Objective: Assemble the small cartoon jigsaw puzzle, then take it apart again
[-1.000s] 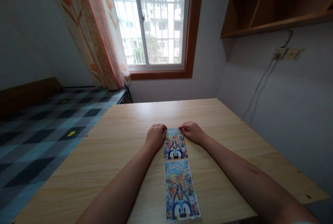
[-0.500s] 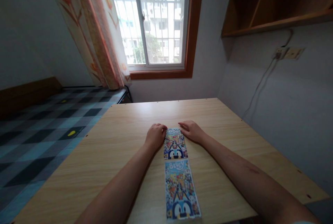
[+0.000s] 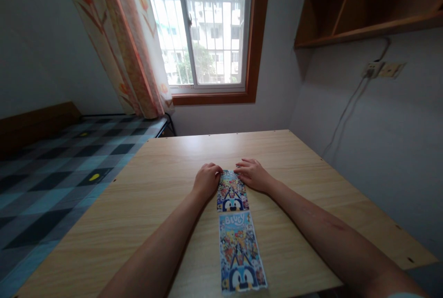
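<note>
Two printed pictures with a blue cartoon dog lie one behind the other on the wooden table (image 3: 155,215). At the far picture (image 3: 232,192), my left hand (image 3: 207,181) rests by the upper left corner, fingers curled together with their tips on its edge. My right hand (image 3: 252,174) lies low at the upper right corner, fingers stretched out and slightly apart, the tips covering part of that corner. The near picture (image 3: 239,252), with "Bluey" lettering, lies between my forearms, its top edge close to the far picture's bottom edge. Neither hand touches it.
A bed with a checked cover (image 3: 90,159) runs along the table's left side. Behind the table are a window (image 3: 214,35) and a flowered curtain (image 3: 131,58). A wooden shelf (image 3: 367,30) and a socket with a cord (image 3: 374,69) are on the right wall.
My right hand has shifted slightly left, so its fingertips now overlap the far picture's upper right corner. The far picture has slid very slightly left; my left hand stays at its corner.
</note>
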A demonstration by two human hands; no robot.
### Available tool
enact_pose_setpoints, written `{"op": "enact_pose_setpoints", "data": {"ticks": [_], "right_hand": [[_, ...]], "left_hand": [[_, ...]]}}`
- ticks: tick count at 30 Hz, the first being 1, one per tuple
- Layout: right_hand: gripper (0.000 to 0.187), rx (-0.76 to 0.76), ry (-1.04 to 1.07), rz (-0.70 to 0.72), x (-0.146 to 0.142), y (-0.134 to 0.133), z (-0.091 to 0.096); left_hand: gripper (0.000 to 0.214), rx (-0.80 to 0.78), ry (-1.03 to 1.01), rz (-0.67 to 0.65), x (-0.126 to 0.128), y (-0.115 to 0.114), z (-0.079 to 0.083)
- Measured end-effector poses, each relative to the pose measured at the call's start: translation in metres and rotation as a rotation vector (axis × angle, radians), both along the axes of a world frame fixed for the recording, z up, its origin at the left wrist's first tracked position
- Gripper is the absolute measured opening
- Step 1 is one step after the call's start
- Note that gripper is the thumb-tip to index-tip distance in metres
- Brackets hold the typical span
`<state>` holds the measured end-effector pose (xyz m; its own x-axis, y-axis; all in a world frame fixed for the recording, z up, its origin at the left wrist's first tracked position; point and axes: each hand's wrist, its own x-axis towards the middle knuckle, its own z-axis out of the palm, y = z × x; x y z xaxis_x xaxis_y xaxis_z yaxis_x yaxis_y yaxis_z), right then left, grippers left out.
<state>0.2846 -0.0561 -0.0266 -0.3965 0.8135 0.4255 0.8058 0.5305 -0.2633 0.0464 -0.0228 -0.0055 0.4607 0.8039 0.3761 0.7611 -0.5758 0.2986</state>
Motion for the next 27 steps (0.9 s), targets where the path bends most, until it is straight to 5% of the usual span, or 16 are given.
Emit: {"op": "enact_pose_setpoints", "data": {"ticks": [12,27], "right_hand": [[0.024,-0.084,0.020,0.025,-0.0015,-0.0020,0.0051],[0.025,0.003,-0.006,0.054,-0.0013,-0.0032,0.0063]], "left_hand": [[0.026,0.048,-0.057,-0.048,-0.0004,-0.0007,0.0011],[0.023,0.036,-0.080,-0.047,-0.0002,-0.0027,0.0028]]}}
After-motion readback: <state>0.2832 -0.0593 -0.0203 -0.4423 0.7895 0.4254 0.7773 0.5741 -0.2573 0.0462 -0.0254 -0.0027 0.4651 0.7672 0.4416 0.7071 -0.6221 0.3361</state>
